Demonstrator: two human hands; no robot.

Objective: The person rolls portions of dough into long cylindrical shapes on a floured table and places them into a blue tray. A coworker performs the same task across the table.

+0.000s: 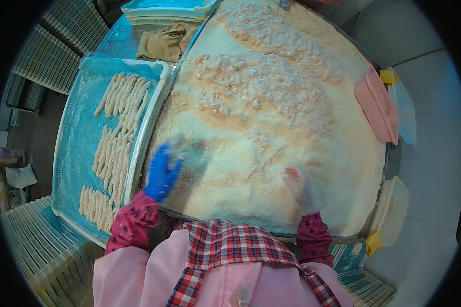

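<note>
My left hand (164,170), in a blue glove, is blurred over the flour near the tray's right wall; whether it holds anything is unclear. At the right, my right hand (297,188) wears a thin, pale glove and has a small pink piece of raw meat (291,171) at its curled fingers. Flour (223,169) covers the wide table, with heaps of wet raw meat pieces (269,84) beyond my hands. On the left, rows of flour-coated strips (119,153) lie on blue mesh in a white plastic tray (57,161).
A pink plastic basket (374,105) stands at the table's right edge, near clear containers with yellow parts (388,215). A tan cloth (163,42) lies behind the tray, before more stacked trays (169,15). Further tray stacks (42,241) stand at the lower left.
</note>
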